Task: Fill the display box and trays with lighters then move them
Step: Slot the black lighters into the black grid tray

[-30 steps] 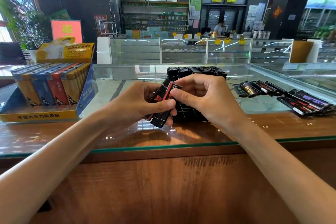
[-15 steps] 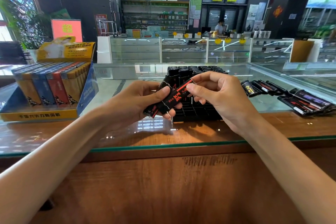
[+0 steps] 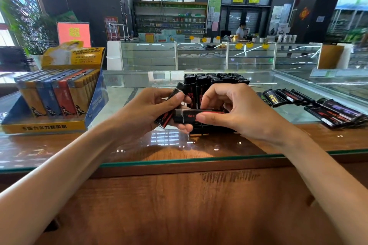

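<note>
Left hand (image 3: pixel 147 111) grips a spare black-red lighter (image 3: pixel 166 116) as stock, right hand (image 3: pixel 239 111) pinches a second lighter (image 3: pixel 189 116) crosswise just before the black tray (image 3: pixel 201 131), likely to stand it in an empty front slot.

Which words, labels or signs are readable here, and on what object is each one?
No text reads with certainty.
Display box, front strip: dark Chinese characters, blurred.
Box's lighters: white logos, too small.
Held lighter: red characters, blurred.
Orange sign: yellow character, blurred.
Loose lighters at right: markings too small.
</note>
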`<state>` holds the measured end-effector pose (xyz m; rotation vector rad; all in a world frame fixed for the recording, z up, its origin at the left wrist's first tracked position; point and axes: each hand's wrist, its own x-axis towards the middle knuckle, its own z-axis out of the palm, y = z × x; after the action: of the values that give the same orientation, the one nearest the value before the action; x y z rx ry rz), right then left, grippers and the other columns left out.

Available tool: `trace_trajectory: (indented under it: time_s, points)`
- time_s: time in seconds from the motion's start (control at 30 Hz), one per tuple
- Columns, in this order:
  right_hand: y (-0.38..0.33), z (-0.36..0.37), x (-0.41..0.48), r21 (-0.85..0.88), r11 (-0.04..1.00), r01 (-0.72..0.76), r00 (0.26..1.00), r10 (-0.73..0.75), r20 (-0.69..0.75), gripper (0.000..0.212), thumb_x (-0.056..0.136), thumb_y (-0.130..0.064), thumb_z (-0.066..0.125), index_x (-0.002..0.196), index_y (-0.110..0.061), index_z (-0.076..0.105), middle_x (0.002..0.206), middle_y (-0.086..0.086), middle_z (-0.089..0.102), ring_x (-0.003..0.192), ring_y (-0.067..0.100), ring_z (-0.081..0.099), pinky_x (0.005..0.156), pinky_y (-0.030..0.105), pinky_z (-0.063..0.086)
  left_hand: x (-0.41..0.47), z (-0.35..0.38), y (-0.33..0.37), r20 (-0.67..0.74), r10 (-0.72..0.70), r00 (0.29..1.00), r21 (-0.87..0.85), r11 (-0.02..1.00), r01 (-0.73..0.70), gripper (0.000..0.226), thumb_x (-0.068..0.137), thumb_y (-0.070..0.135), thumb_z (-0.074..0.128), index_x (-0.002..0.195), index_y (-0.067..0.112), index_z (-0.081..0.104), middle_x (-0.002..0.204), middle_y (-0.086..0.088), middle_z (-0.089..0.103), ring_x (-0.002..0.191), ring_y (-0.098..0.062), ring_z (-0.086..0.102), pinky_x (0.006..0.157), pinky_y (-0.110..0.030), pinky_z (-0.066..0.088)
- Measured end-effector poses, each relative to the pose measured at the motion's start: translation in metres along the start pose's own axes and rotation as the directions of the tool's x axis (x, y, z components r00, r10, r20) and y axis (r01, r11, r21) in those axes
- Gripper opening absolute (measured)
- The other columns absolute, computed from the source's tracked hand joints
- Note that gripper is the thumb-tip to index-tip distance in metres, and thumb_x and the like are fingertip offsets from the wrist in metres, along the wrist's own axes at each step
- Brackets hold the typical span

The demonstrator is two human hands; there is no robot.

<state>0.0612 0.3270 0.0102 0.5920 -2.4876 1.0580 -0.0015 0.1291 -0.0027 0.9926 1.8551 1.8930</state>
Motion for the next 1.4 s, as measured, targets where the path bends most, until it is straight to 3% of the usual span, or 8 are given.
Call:
trace_trajectory:
  time_s: [0.13, 0.3, 0.47, 0.6, 0.77, 0.9, 1.17, 1.4]
  points:
    - [0.004, -0.008, -0.005, -0.1, 0.995, 0.011, 0.999, -0.008, 0.036, 0.013, 0.08, -0.035, 0.069, 0.091, -0.028, 0.069, 0.074, -0.007, 0.064, 0.067, 0.002, 0.057, 0.06, 0.015, 0.041, 0.002, 0.0, 0.001, -0.079, 0.049, 0.996, -0.111, 0.992, -0.057, 0.027, 0.086, 0.023, 0.052, 0.096, -0.001, 0.06, 0.089, -0.021, 0.071, 0.076, -0.034, 0.072, 0.067, -0.024, 0.058]
    - [0.008, -0.015, -0.011, 0.149, 0.988, -0.049, 0.999, 0.046, 0.021, 0.02, 0.077, -0.027, 0.067, 0.093, -0.015, 0.063, 0.083, 0.003, 0.07, 0.077, 0.012, 0.066, 0.07, 0.018, 0.051, 0.003, 0.0, 0.002, -0.103, 0.07, 0.992, -0.109, 0.991, -0.081, 0.029, 0.089, 0.022, 0.049, 0.099, -0.004, 0.056, 0.088, -0.021, 0.072, 0.079, -0.035, 0.071, 0.069, -0.025, 0.058]
    - [0.01, -0.018, -0.015, 0.298, 0.953, -0.061, 0.998, 0.061, 0.011, 0.032, 0.07, -0.028, 0.07, 0.099, -0.018, 0.059, 0.089, 0.001, 0.072, 0.079, 0.018, 0.068, 0.069, 0.014, 0.051, 0.003, -0.002, 0.001, -0.098, 0.05, 0.994, -0.082, 0.995, -0.059, 0.03, 0.091, 0.022, 0.047, 0.102, -0.005, 0.055, 0.088, -0.022, 0.071, 0.073, -0.033, 0.072, 0.064, -0.024, 0.057]
    - [0.012, -0.021, -0.013, 0.28, 0.958, -0.058, 0.997, 0.07, -0.034, 0.037, 0.07, -0.032, 0.07, 0.099, -0.011, 0.061, 0.089, 0.006, 0.071, 0.073, 0.016, 0.066, 0.071, 0.021, 0.054, 0.003, -0.004, -0.001, -0.111, 0.03, 0.993, -0.002, 1.0, -0.03, 0.03, 0.089, 0.026, 0.05, 0.104, 0.001, 0.058, 0.088, -0.017, 0.072, 0.062, -0.024, 0.068, 0.051, -0.023, 0.053]
    - [0.016, -0.026, -0.01, 0.324, 0.946, -0.012, 0.988, 0.062, -0.144, 0.021, 0.072, -0.032, 0.068, 0.081, -0.013, 0.065, 0.071, -0.007, 0.068, 0.066, 0.006, 0.064, 0.063, 0.016, 0.052, 0.003, -0.006, -0.002, -0.13, 0.028, 0.991, 0.039, 0.999, -0.024, 0.029, 0.088, 0.028, 0.052, 0.103, 0.004, 0.06, 0.088, -0.013, 0.072, 0.06, -0.019, 0.064, 0.046, -0.021, 0.047]
    - [0.022, -0.03, -0.009, 0.323, 0.946, -0.024, 0.981, 0.085, -0.177, 0.026, 0.067, -0.032, 0.071, 0.086, -0.014, 0.067, 0.078, -0.003, 0.072, 0.07, 0.013, 0.067, 0.066, 0.023, 0.057, 0.004, -0.008, -0.004, -0.122, 0.019, 0.992, 0.041, 0.999, -0.015, 0.03, 0.088, 0.028, 0.052, 0.104, 0.004, 0.061, 0.088, -0.013, 0.071, 0.061, -0.018, 0.063, 0.048, -0.021, 0.048]
    - [0.021, -0.027, -0.005, 0.41, 0.911, -0.031, 0.984, 0.099, -0.146, 0.028, 0.066, -0.024, 0.071, 0.091, -0.012, 0.067, 0.077, -0.002, 0.071, 0.075, 0.01, 0.068, 0.063, 0.02, 0.055, 0.005, -0.011, -0.006, -0.093, 0.014, 0.996, 0.017, 1.0, -0.013, 0.031, 0.089, 0.027, 0.053, 0.105, 0.003, 0.06, 0.089, -0.014, 0.071, 0.063, -0.019, 0.064, 0.049, -0.021, 0.049]
    - [0.009, -0.022, 0.013, 0.351, 0.936, -0.008, 0.987, 0.065, -0.15, 0.017, 0.079, -0.006, 0.069, 0.095, -0.009, 0.064, 0.08, 0.002, 0.068, 0.073, 0.014, 0.066, 0.064, 0.027, 0.058, 0.005, -0.009, -0.006, -0.154, 0.015, 0.988, 0.042, 0.999, -0.008, 0.033, 0.086, 0.031, 0.054, 0.102, 0.003, 0.062, 0.075, -0.006, 0.066, 0.05, -0.013, 0.051, 0.043, -0.019, 0.041]
